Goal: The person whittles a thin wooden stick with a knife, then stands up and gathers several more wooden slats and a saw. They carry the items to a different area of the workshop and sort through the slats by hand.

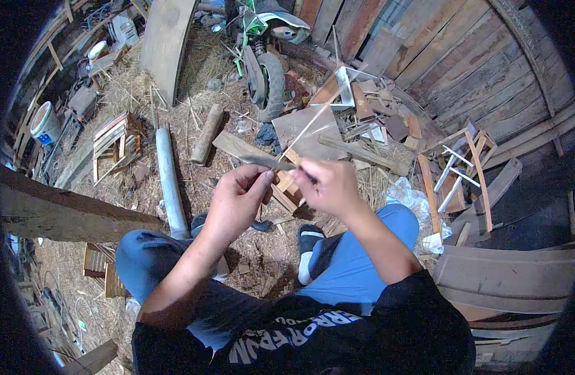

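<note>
My left hand point(240, 190) is closed in a pinch on the near end of a long, thin, pale wooden strip point(317, 117), which slants away up and to the right. My right hand point(331, 187) is wrapped round the end of a knife. The dark blade of the knife point(265, 161) points left across the strip, just above my left fingertips. Its handle is hidden in my right fist. Both hands are close together over my lap. Below and behind them lie a flat board point(240, 147) and small wooden pieces point(287, 194).
A grey pipe point(169, 181) and a short log point(207, 134) lie on the straw-strewn ground. Ahead stands a motorbike wheel point(272, 87). Scrap wood point(378, 112) is heaped to the right. A thick beam point(75, 209) juts in from the left, and a white bucket point(44, 122) stands far left.
</note>
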`<state>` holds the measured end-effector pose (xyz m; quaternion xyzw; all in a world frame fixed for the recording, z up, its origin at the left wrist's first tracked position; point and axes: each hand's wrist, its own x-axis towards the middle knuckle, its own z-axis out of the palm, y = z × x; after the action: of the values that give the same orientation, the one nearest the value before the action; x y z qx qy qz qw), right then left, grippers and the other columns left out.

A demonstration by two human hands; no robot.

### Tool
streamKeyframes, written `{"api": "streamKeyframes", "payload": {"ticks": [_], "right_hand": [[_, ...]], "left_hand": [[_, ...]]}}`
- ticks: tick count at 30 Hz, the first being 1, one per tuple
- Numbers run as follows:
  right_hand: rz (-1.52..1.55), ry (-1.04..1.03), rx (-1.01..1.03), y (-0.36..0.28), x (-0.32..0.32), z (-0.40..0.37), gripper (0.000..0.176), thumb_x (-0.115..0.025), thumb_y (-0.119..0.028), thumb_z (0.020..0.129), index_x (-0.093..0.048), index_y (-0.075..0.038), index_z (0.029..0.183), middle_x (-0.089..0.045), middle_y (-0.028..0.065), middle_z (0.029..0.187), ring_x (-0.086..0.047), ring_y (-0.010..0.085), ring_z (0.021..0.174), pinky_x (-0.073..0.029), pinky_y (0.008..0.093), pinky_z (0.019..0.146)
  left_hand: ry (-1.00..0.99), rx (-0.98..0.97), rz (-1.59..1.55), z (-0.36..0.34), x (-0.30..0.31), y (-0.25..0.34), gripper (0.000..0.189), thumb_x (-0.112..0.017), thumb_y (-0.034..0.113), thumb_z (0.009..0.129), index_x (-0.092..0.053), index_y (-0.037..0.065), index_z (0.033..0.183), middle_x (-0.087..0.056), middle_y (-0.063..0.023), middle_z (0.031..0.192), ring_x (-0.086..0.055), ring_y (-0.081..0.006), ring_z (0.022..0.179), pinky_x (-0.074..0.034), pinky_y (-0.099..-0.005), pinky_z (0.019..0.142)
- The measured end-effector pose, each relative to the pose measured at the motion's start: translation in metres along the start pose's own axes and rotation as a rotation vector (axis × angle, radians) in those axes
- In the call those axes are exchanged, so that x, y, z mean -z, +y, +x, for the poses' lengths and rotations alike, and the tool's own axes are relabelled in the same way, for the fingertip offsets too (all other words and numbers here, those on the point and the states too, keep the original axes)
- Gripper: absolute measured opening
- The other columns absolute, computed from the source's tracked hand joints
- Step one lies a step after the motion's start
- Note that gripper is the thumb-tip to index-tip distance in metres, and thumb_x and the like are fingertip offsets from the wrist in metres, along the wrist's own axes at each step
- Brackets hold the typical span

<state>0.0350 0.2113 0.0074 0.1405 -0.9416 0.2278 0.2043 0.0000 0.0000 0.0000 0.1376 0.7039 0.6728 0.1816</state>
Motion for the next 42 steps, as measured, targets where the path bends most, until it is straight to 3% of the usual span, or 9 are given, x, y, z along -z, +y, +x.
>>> {"api": "streamKeyframes", "payload": {"ticks": [10, 14, 17, 21, 25, 29, 33, 37, 42], "right_hand": [[0.033, 0.085, -0.084, 0.021, 0.003, 0.008, 0.027, -0.065, -0.027, 0.092, -0.060, -0.006, 0.076, -0.060, 0.0146, 0.065, -0.062, 0.0351, 0.058, -0.045, 0.0439, 0.050], [0.028, 0.017, 0.087, 0.009, 0.002, 0.003, 0.028, -0.064, -0.025, 0.092, -0.058, -0.004, 0.075, -0.057, 0.0152, 0.063, -0.060, 0.0361, 0.058, -0.045, 0.0437, 0.050], [0.074, 0.041, -0.089, 0.024, 0.003, 0.006, 0.028, -0.065, -0.029, 0.092, -0.060, -0.006, 0.076, -0.057, 0.0147, 0.063, -0.060, 0.0360, 0.057, -0.044, 0.0440, 0.050], [0.061, -0.097, 0.013, 0.010, -0.001, -0.002, 0.027, -0.065, -0.027, 0.092, -0.060, -0.006, 0.076, -0.059, 0.0153, 0.065, -0.061, 0.0365, 0.059, -0.044, 0.0439, 0.051], [0.109, 0.035, -0.117, 0.029, 0.005, 0.008, 0.026, -0.065, -0.029, 0.091, -0.061, -0.007, 0.076, -0.059, 0.0152, 0.063, -0.061, 0.0356, 0.058, -0.044, 0.0438, 0.051], [0.087, -0.025, 0.039, 0.016, 0.001, 0.000, 0.026, -0.064, -0.027, 0.092, -0.061, -0.006, 0.076, -0.057, 0.0150, 0.062, -0.060, 0.0356, 0.058, -0.044, 0.0443, 0.051], [0.092, 0.028, -0.129, 0.040, 0.006, 0.007, 0.029, -0.065, -0.032, 0.092, -0.063, -0.008, 0.076, -0.058, 0.0156, 0.063, -0.061, 0.0361, 0.058, -0.045, 0.0447, 0.052], [0.067, -0.051, -0.022, 0.018, 0.006, -0.002, 0.031, -0.062, -0.030, 0.094, -0.060, -0.006, 0.075, -0.058, 0.0182, 0.063, -0.061, 0.0370, 0.059, -0.045, 0.0441, 0.052], [0.074, -0.058, -0.183, 0.033, 0.010, 0.002, 0.031, -0.065, -0.034, 0.092, -0.063, -0.008, 0.076, -0.059, 0.0161, 0.063, -0.060, 0.0358, 0.056, -0.045, 0.0441, 0.052]], "left_hand": [[-0.046, -0.028, -0.058, 0.003, -0.002, 0.003, 0.019, -0.056, 0.014, 0.102, -0.066, 0.000, 0.095, -0.058, 0.0011, 0.068, -0.053, -0.0059, 0.063, -0.041, -0.0229, 0.056], [-0.048, 0.005, -0.059, 0.003, -0.005, 0.008, 0.019, -0.056, 0.014, 0.102, -0.066, 0.000, 0.095, -0.058, 0.0008, 0.069, -0.053, -0.0060, 0.064, -0.041, -0.0229, 0.057], [-0.064, 0.048, -0.061, 0.003, -0.003, 0.005, 0.019, -0.057, 0.014, 0.102, -0.066, -0.001, 0.095, -0.059, 0.0006, 0.071, -0.053, -0.0061, 0.064, -0.042, -0.0231, 0.058], [-0.050, 0.049, -0.057, 0.007, -0.005, 0.005, 0.019, -0.058, 0.015, 0.101, -0.067, 0.000, 0.096, -0.059, 0.0018, 0.072, -0.052, -0.0059, 0.066, -0.042, -0.0231, 0.059], [-0.067, 0.051, -0.005, 0.004, -0.003, 0.007, 0.019, -0.058, 0.016, 0.102, -0.067, 0.001, 0.095, -0.057, 0.0028, 0.073, -0.050, -0.0059, 0.067, -0.041, -0.0227, 0.060], [-0.064, 0.029, -0.054, 0.008, -0.005, 0.005, 0.018, -0.056, 0.013, 0.102, -0.067, 0.000, 0.096, -0.058, 0.0013, 0.070, -0.051, -0.0058, 0.064, -0.040, -0.0229, 0.058], [-0.073, 0.065, -0.021, 0.002, -0.004, 0.008, 0.018, -0.056, 0.014, 0.102, -0.066, 0.000, 0.096, -0.058, 0.0013, 0.070, -0.052, -0.0058, 0.064, -0.041, -0.0227, 0.058], [-0.062, 0.037, 0.014, 0.003, -0.003, 0.008, 0.017, -0.057, 0.014, 0.102, -0.066, 0.000, 0.097, -0.058, 0.0015, 0.070, -0.053, -0.0057, 0.064, -0.041, -0.0227, 0.057], [-0.054, 0.018, -0.003, -0.003, -0.002, 0.003, 0.017, -0.057, 0.014, 0.102, -0.065, -0.001, 0.098, -0.058, 0.0015, 0.070, -0.053, -0.0055, 0.064, -0.041, -0.0220, 0.058]]}}
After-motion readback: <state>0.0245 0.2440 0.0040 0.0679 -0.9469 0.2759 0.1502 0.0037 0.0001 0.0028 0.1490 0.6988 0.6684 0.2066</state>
